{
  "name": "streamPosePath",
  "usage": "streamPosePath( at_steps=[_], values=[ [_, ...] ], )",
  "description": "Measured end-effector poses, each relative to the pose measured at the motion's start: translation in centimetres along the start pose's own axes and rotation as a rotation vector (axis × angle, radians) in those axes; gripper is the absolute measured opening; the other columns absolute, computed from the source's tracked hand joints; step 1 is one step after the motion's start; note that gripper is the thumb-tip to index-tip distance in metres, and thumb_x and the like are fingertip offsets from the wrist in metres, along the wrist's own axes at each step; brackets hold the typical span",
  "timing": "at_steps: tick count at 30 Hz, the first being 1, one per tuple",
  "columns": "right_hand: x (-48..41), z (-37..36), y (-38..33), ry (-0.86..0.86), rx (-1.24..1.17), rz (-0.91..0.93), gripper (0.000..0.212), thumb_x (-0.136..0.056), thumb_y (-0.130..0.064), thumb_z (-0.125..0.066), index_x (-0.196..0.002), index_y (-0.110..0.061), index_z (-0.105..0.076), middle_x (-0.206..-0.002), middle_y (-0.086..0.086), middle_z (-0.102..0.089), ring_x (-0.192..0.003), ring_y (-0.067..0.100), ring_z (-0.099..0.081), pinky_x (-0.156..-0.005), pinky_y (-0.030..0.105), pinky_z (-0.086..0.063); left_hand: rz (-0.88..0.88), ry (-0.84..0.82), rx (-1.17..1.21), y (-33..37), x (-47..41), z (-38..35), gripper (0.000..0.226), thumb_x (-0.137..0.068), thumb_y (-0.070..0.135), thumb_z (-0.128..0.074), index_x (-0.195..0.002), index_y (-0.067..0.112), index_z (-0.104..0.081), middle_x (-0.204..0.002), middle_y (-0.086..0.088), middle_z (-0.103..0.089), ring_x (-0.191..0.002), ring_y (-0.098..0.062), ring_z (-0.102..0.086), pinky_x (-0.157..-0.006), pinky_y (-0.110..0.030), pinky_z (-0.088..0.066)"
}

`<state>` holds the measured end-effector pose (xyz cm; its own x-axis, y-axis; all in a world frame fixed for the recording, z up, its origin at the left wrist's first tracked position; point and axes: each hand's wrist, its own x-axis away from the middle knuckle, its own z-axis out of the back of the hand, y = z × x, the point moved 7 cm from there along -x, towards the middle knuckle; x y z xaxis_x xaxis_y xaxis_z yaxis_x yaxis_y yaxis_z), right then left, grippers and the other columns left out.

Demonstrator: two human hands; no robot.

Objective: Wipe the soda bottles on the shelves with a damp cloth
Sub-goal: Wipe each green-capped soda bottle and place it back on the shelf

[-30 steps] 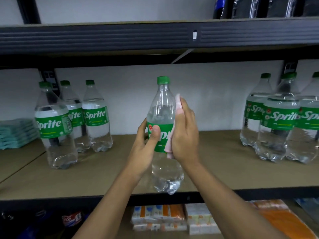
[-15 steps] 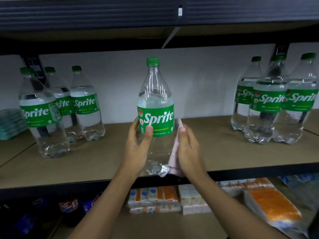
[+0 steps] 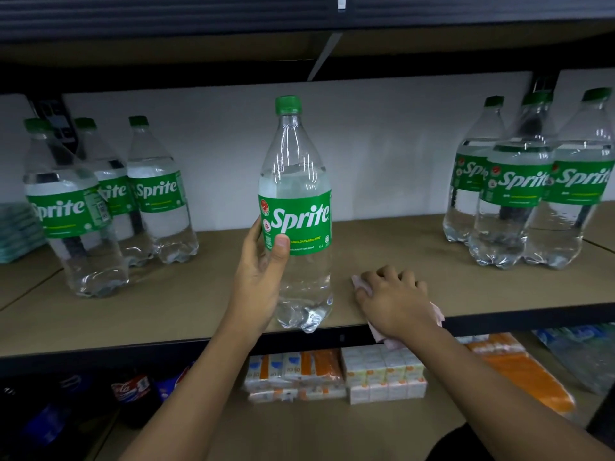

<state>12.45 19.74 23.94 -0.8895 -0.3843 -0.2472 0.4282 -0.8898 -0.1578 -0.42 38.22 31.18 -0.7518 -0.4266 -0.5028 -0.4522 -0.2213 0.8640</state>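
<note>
The clear Sprite bottle, with its green cap and green label, stands upright at the front edge of the shelf. The left hand is clamped round it at the label. I count seven bottles: this one, three bottles well off to the left hand's outer side, and three more beyond the right hand. There is one pink cloth. Half a second ago the right hand pressed it against the bottle's lower side. Now the hand sits apart on the shelf, fingers curled over the cloth.
</note>
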Motion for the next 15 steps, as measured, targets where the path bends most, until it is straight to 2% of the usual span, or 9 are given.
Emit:
streamPosePath(
  at_steps=[4,6,7,8,10,12,15],
  values=[
    [0.2,0.7,0.2,0.026,-0.071,-0.005,0.042,-0.103,-0.055,-0.033,-0.133,-0.041,-0.06,-0.144,-0.001,-0.05,-0.131,0.032,-0.041,-0.106,0.049,-0.028,0.007,-0.019,-0.022,0.3,0.1,0.0,0.072,-0.088,0.048,-0.054,-0.154,0.023,-0.039,-0.133,0.02,-0.062,-0.115,0.014,-0.061,-0.088,-0.004,-0.047],
    [0.3,1.5,-0.1,0.084,-0.132,-0.003,0.045,-0.102,-0.061,-0.031,-0.13,-0.043,-0.062,-0.15,-0.005,-0.046,-0.146,0.031,-0.027,-0.116,0.056,-0.013,0.027,-0.028,-0.042,0.3,0.3,0.3,0.073,-0.087,0.052,-0.055,-0.154,0.029,-0.039,-0.131,0.025,-0.062,-0.115,0.016,-0.059,-0.09,-0.005,-0.048],
    [0.6,2.2,-0.6,0.136,-0.203,0.015,0.05,-0.1,-0.065,-0.03,-0.132,-0.043,-0.061,-0.152,-0.008,-0.045,-0.15,0.028,-0.021,-0.119,0.057,-0.008,0.04,-0.031,-0.059,0.1,0.5,0.6,0.076,-0.086,0.057,-0.057,-0.155,0.032,-0.038,-0.134,0.026,-0.06,-0.117,0.016,-0.058,-0.096,-0.01,-0.05],
    [1.0,3.1,-1.2,0.194,-0.328,0.045,0.055,-0.096,-0.068,-0.029,-0.135,-0.043,-0.059,-0.151,-0.01,-0.045,-0.15,0.023,-0.022,-0.121,0.055,-0.011,0.059,-0.035,-0.086,-0.2,0.7,1.0,0.079,-0.085,0.065,-0.058,-0.156,0.036,-0.036,-0.139,0.023,-0.058,-0.12,0.012,-0.058,-0.103,-0.02,-0.051],
    [1.8,4.6,-2.5,0.246,-0.705,0.122,0.054,-0.096,-0.066,-0.041,-0.144,-0.043,-0.052,-0.148,-0.013,-0.046,-0.142,0.01,-0.034,-0.119,0.048,-0.03,0.1,-0.044,-0.163,-0.8,1.3,1.9,0.087,-0.081,0.08,-0.062,-0.155,0.044,-0.034,-0.145,0.017,-0.053,-0.124,0.007,-0.056,-0.108,-0.037,-0.05],
    [2.6,5.0,-4.2,0.194,-0.967,0.206,0.057,-0.097,-0.056,-0.056,-0.151,-0.043,-0.043,-0.147,-0.015,-0.045,-0.135,0.002,-0.042,-0.114,0.038,-0.04,0.11,-0.06,-0.213,-1.1,2.0,2.6,0.089,-0.078,0.078,-0.068,-0.153,0.049,-0.031,-0.14,0.021,-0.051,-0.124,0.008,-0.054,-0.108,-0.038,-0.049],
    [3.7,3.9,-5.8,0.106,-1.082,0.253,0.067,-0.094,-0.053,-0.065,-0.153,-0.051,-0.033,-0.147,-0.019,-0.047,-0.129,0.0,-0.052,-0.11,0.034,-0.046,0.102,-0.074,-0.24,-1.5,2.9,3.2,0.09,-0.074,0.058,-0.076,-0.15,0.054,-0.029,-0.139,0.02,-0.052,-0.123,-0.002,-0.06,-0.103,-0.035,-0.054]
  ],
)
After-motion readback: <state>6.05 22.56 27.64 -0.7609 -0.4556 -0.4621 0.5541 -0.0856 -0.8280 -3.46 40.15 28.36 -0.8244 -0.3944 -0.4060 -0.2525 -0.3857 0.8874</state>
